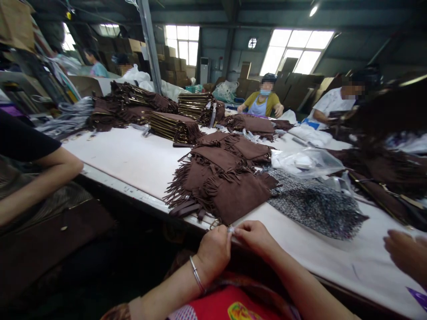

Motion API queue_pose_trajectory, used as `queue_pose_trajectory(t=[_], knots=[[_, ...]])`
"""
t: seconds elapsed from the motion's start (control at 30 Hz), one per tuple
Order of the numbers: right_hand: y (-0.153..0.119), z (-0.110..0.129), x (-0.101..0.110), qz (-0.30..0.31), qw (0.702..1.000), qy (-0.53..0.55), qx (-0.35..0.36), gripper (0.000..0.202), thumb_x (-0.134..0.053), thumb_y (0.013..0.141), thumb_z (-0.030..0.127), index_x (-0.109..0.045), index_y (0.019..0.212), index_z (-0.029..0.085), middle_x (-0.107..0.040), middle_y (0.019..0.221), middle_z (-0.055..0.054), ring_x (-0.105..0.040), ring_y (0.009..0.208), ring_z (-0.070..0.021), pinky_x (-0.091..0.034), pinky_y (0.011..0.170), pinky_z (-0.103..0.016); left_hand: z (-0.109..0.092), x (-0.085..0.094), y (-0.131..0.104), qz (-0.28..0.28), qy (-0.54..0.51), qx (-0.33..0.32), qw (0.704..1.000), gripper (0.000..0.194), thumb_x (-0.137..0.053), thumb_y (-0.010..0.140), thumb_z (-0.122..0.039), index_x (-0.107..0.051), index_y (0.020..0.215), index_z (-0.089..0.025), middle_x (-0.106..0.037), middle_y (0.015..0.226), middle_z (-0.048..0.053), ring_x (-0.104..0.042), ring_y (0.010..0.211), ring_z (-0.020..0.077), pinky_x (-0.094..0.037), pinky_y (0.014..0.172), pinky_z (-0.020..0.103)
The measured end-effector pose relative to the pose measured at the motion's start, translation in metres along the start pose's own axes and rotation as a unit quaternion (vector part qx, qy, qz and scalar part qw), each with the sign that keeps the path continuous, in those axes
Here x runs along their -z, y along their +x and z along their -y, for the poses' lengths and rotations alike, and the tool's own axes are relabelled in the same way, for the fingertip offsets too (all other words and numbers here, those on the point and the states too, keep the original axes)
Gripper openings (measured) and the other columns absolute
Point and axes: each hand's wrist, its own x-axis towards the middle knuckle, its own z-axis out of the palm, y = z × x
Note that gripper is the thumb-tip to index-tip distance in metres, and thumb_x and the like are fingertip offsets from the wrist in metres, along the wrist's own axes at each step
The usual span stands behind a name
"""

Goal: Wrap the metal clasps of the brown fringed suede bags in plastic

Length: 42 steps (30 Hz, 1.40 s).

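My left hand is closed at the table's front edge, its fingers wrapped round something mostly hidden. A gold-coloured metal ring sticks up just above its knuckles. Close beside it, my right hand pinches with thumb and forefinger at a small clear, whitish scrap between both hands. Its exact kind is too small to make out. Right beyond my hands lies a pile of dark brown fringed suede-like pieces, with brown straps hanging toward the edge.
Stacked brown pieces with gold edges stand farther back on the white table. A speckled black-and-white fabric and clear plastic bags lie right. A co-worker's arm is at left, another person's hand at right.
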Motion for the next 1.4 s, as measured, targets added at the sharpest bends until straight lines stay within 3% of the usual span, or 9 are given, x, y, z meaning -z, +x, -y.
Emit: queue_pose_trajectory(t=[0.2, 0.33, 0.43, 0.6, 0.7, 0.93, 1.1, 1.2, 1.4], knots=[[-0.015, -0.004, -0.005, 0.030, 0.992, 0.099, -0.071, 0.029, -0.057, 0.072, 0.038, -0.071, 0.077, 0.013, -0.052, 0.049, 0.002, -0.043, 0.042, -0.0107, -0.035, 0.042, -0.023, -0.011, 0.005, 0.007, 0.032, -0.244, 0.156, 0.957, 0.031, -0.043, 0.092, -0.032, -0.050, 0.064, -0.019, -0.050, 0.061, 0.002, -0.045, 0.058, 0.0149, -0.030, 0.056, 0.028], [-0.019, -0.008, -0.015, 0.008, 0.988, 0.139, -0.060, 0.026, -0.056, 0.073, 0.035, -0.069, 0.076, 0.013, -0.057, 0.055, 0.001, -0.046, 0.045, -0.0099, -0.039, 0.045, -0.022, -0.024, 0.006, 0.006, 0.127, -0.547, 0.339, 0.755, 0.029, -0.040, 0.093, -0.037, -0.046, 0.072, -0.019, -0.030, 0.052, -0.009, -0.019, 0.041, 0.0069, -0.014, 0.042, 0.021], [-0.023, -0.009, -0.019, 0.000, 0.983, 0.177, -0.056, 0.022, -0.055, 0.073, 0.032, -0.067, 0.073, 0.014, -0.056, 0.055, 0.002, -0.045, 0.046, -0.0086, -0.038, 0.046, -0.021, -0.030, 0.009, 0.005, 0.149, -0.673, 0.394, 0.608, 0.027, -0.038, 0.095, -0.033, -0.043, 0.074, -0.018, -0.024, 0.050, -0.012, -0.009, 0.040, 0.0041, -0.006, 0.040, 0.016], [-0.026, -0.005, -0.021, -0.020, 0.986, 0.160, -0.027, 0.018, -0.055, 0.070, 0.026, -0.069, 0.073, 0.014, -0.064, 0.063, 0.000, -0.051, 0.056, -0.0106, -0.040, 0.054, -0.021, -0.032, 0.015, 0.002, 0.183, -0.747, 0.446, 0.457, 0.030, -0.035, 0.098, -0.032, -0.044, 0.074, -0.016, -0.023, 0.050, -0.012, -0.012, 0.036, 0.0010, -0.005, 0.037, 0.011], [-0.025, -0.004, -0.023, -0.028, 0.989, 0.147, -0.022, 0.018, -0.054, 0.068, 0.024, -0.069, 0.074, 0.015, -0.063, 0.061, 0.001, -0.052, 0.056, -0.0112, -0.040, 0.054, -0.021, -0.038, 0.016, -0.002, 0.176, -0.740, 0.454, 0.464, 0.031, -0.035, 0.098, -0.033, -0.043, 0.073, -0.016, -0.022, 0.050, -0.012, -0.012, 0.036, 0.0012, -0.006, 0.037, 0.011], [-0.036, -0.016, -0.017, -0.032, 0.985, 0.163, -0.038, 0.025, -0.058, 0.076, 0.040, -0.067, 0.082, 0.017, -0.055, 0.053, 0.004, -0.045, 0.045, -0.0102, -0.035, 0.045, -0.022, -0.048, 0.007, -0.015, 0.103, -0.614, 0.374, 0.688, 0.027, -0.045, 0.091, -0.041, -0.049, 0.078, -0.018, -0.036, 0.055, -0.009, -0.021, 0.040, 0.0038, -0.014, 0.038, 0.016], [-0.047, -0.015, -0.023, 0.029, 0.937, 0.344, -0.061, 0.037, -0.070, 0.073, 0.051, -0.064, 0.070, 0.015, -0.060, 0.062, -0.001, -0.054, 0.057, -0.0135, -0.042, 0.055, -0.025, -0.045, -0.006, -0.021, 0.077, -0.551, 0.305, 0.773, 0.033, -0.052, 0.086, -0.046, -0.045, 0.068, -0.019, -0.038, 0.053, -0.007, -0.030, 0.042, 0.0055, -0.020, 0.039, 0.019], [-0.048, -0.009, -0.033, 0.030, 0.879, 0.469, -0.084, 0.038, -0.078, 0.066, 0.047, -0.056, 0.061, 0.016, -0.053, 0.053, 0.002, -0.048, 0.050, -0.0113, -0.040, 0.051, -0.024, -0.047, -0.003, -0.022, 0.096, -0.597, 0.315, 0.732, 0.033, -0.050, 0.087, -0.047, -0.044, 0.069, -0.020, -0.037, 0.052, -0.008, -0.025, 0.040, 0.0052, -0.017, 0.038, 0.019], [-0.043, -0.001, -0.048, 0.028, 0.762, 0.618, -0.190, 0.030, -0.078, 0.066, 0.039, -0.056, 0.067, 0.018, -0.051, 0.051, 0.005, -0.043, 0.043, -0.0084, -0.035, 0.041, -0.020, -0.048, 0.010, -0.017, 0.184, -0.782, 0.331, 0.495, 0.029, -0.050, 0.091, -0.043, -0.044, 0.076, -0.019, -0.028, 0.052, -0.011, -0.009, 0.040, 0.0027, -0.010, 0.037, 0.013]])
